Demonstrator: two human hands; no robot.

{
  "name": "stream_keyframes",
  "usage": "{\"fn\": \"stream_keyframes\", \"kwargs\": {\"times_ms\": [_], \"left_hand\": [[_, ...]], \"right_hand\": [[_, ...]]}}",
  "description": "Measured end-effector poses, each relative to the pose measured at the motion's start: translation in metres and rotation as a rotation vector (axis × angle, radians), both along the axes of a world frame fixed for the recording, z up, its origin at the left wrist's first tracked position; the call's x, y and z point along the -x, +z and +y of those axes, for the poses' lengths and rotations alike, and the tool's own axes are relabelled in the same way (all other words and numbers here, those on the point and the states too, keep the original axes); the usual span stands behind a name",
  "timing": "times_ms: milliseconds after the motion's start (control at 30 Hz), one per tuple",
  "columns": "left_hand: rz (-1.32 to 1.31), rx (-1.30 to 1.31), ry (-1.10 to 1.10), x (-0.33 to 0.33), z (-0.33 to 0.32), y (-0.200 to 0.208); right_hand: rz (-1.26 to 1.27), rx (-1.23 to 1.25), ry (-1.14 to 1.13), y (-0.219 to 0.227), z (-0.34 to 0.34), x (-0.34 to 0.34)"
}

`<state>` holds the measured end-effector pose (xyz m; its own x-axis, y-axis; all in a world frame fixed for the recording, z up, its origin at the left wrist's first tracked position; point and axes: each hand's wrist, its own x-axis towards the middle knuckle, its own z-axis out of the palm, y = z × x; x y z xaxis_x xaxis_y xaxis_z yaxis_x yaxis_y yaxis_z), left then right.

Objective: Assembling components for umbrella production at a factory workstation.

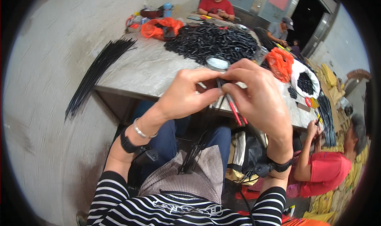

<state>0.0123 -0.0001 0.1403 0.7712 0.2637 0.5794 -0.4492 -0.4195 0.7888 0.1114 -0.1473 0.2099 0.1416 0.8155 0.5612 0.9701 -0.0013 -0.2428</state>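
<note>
Close together above the table's near edge, my two hands meet at their fingertips. My left hand (185, 94) is closed, thumb and forefinger pinching a small black piece (219, 83). On the other side of that piece my right hand (256, 92) is also closed, thumb and fingers pressed against it. Fingers hide most of the piece, so its full shape does not show. Just below the fingertips lies a red-handled hand tool (235, 111), like pliers, its upper end partly covered. Beyond my hands stands a small round dish (217, 63) with something pale in it.
A large heap of short black pieces (212, 41) covers the table's middle. Long black strands (97, 77) overhang its left edge. Orange bags (162, 27) and a white sack of black pieces (305, 83) stand around. Several people work nearby, one in red (323, 172) at right.
</note>
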Motion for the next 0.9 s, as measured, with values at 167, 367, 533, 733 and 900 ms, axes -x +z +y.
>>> {"fn": "stream_keyframes", "kwargs": {"times_ms": [167, 367, 533, 733, 900], "left_hand": [[-0.002, 0.040, -0.079, 0.013, 0.007, -0.003], [-0.026, 0.024, -0.060, 0.011, 0.010, -0.008], [0.002, 0.014, -0.025, 0.007, 0.013, -0.008], [0.022, 0.043, 0.028, 0.007, 0.014, -0.002], [-0.002, 0.018, 0.036, 0.010, 0.013, -0.005]], "right_hand": [[-0.042, -0.085, 0.045, -0.011, 0.005, 0.006], [-0.052, -0.084, 0.032, -0.011, 0.005, 0.008], [-0.034, -0.070, 0.015, -0.021, 0.011, 0.006], [0.195, -0.125, 0.106, -0.034, 0.007, 0.008], [0.165, -0.427, 0.092, -0.064, 0.024, 0.005]]}}
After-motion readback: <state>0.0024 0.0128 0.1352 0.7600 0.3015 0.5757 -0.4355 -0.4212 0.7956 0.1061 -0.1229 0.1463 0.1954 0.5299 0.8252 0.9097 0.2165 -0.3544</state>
